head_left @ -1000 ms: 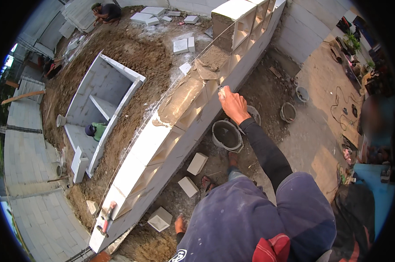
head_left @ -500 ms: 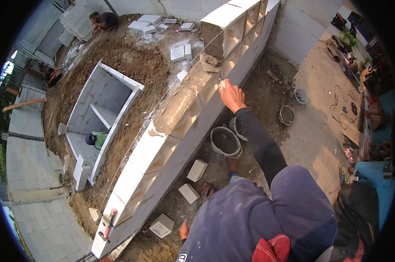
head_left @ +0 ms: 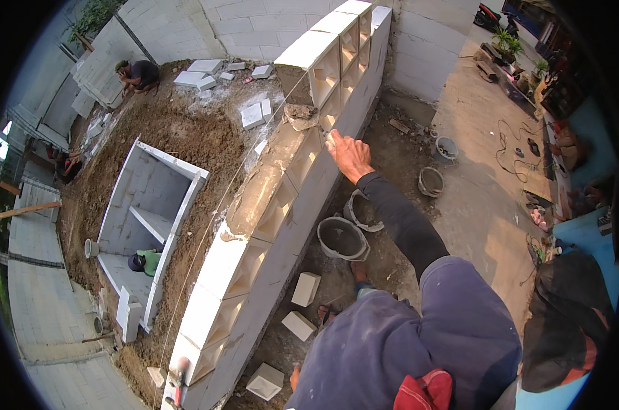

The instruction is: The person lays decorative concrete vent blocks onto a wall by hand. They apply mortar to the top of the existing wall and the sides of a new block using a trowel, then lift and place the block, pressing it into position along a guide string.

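My right hand (head_left: 350,158), in a black sleeve, is wrapped round the handle of a trowel. The trowel's blade carries a lump of wet mortar (head_left: 300,113) and lies at the far end of a mortar bed (head_left: 258,195). This bed covers the top of a white hollow-faced block wall (head_left: 217,273), up to the mortar-coated end of a taller block (head_left: 297,85). Only a sliver of my left hand (head_left: 295,377) shows low in the view, beside my dark blue shirt; its fingers are mostly hidden.
A hammer (head_left: 180,383) with a red grip rests on the wall's near end. Buckets (head_left: 343,239) and loose blocks (head_left: 306,289) stand on the ground to the right. A string line (head_left: 207,253) runs along the wall. Beyond, a person (head_left: 145,263) in green is inside a pit; another crouches (head_left: 142,74).
The view has shifted, so the wall appears further left and lower. My right hand still holds the trowel at the same stretch of wall. Less of my left hand shows.
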A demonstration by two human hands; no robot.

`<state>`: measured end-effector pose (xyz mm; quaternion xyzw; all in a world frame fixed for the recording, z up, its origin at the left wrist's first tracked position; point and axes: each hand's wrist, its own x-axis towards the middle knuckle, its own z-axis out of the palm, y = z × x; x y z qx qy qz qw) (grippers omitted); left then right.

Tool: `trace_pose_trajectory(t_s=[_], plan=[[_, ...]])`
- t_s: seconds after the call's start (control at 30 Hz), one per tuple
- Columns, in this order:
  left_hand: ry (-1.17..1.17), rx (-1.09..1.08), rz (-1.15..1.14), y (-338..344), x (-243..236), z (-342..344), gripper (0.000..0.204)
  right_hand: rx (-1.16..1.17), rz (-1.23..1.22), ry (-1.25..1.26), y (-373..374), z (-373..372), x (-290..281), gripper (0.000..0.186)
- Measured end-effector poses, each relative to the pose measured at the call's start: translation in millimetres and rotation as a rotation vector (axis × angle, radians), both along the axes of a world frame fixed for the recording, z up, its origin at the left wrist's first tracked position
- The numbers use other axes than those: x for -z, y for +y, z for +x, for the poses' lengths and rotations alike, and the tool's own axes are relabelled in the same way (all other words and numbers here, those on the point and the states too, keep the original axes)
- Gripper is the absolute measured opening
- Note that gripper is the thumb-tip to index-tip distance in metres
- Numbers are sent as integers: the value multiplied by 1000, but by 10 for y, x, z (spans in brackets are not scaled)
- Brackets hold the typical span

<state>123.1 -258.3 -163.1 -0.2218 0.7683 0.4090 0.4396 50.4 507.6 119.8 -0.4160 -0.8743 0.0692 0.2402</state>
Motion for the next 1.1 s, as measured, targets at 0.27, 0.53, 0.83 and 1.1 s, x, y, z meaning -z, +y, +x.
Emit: trace_pose_trajectory(t_s=[0.27,0.53,0.83,1.1], plan=[[10,-233,181,24,-347,-220,52,29,42,24,8,245,-147,34],[313,306,291,-185,89,-641,44,54,-42,174,-628,988,-440,38],[-194,460,-95,663,-407,-1123,53,152,-168,118,-1048,2417,325,40],[-220,431,-146,1735,-1161,-947,83,145,-195,192,-597,2907,960,43]])
